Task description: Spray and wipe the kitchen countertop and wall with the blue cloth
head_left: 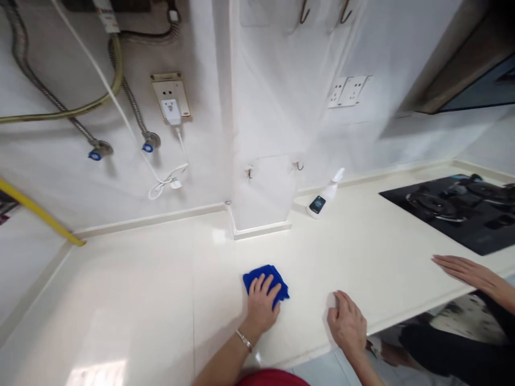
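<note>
My left hand [261, 308], with a silver bracelet at its wrist, presses down on a folded blue cloth [263, 272]. The fingers are spread over the cloth and bent onto it, holding it against the cream countertop [156, 300]. To the right, my right hand [349, 324] rests near the front edge of the counter. Its fingers are curled together, and nothing shows in them.
A white spray bottle [328, 194] stands by the wall, right of a white pillar [265, 193]. Further right is a black gas hob [450, 214]. Another person's hand [470, 272] lies flat on the counter edge. A yellow pipe [44, 214] meets the counter at left.
</note>
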A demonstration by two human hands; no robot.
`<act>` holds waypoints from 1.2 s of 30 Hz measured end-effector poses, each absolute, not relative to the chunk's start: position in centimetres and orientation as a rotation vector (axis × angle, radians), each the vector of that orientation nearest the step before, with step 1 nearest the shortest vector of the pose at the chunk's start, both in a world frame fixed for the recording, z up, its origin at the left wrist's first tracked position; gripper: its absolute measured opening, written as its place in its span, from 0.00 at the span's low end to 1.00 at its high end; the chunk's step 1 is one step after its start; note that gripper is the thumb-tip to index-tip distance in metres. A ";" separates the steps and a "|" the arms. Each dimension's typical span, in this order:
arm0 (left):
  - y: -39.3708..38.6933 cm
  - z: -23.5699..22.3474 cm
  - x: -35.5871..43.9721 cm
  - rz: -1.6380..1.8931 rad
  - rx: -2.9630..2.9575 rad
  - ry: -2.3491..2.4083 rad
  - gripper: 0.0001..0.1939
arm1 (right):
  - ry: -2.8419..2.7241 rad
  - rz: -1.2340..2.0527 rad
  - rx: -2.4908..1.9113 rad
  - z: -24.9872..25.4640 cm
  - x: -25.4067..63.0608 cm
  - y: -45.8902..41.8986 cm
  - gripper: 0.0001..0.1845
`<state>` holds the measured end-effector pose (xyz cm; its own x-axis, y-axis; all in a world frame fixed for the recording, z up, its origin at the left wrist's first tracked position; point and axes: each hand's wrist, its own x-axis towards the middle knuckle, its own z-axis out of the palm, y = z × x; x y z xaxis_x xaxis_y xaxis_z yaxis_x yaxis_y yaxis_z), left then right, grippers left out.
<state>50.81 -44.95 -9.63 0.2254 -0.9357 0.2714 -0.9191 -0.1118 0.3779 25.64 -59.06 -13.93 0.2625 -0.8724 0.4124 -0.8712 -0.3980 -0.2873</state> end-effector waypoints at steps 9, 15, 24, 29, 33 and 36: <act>-30.2 -8.9 57.6 0.028 2.331 -1.464 0.26 | 1.665 -0.831 -2.500 -13.3 24.9 -58.8 0.25; -15.6 -8.5 65.1 0.254 2.752 -0.792 0.26 | 1.628 -0.892 -2.535 -13.3 24.7 -58.9 0.26; -2.5 -5.5 74.7 0.265 2.842 0.537 0.42 | 1.642 -0.870 -2.549 -13.4 24.7 -58.9 0.28; -6.2 -6.5 78.6 0.294 2.747 0.768 0.37 | 1.661 -0.830 -2.537 -13.8 24.8 -59.0 0.29; -13.2 -7.1 76.6 0.284 2.851 0.228 0.37 | 1.703 -0.829 -2.511 -14.3 24.6 -59.3 0.28; -20.0 -7.7 73.5 0.365 2.820 -0.134 0.34 | 1.716 -0.831 -2.517 -14.2 25.0 -59.2 0.27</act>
<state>73.46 -20.01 -7.69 0.9635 -0.0542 0.2620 -0.1288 -0.9523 0.2766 24.97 -59.19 -14.18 0.2708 -0.8621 0.4282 -0.8706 -0.4092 -0.2733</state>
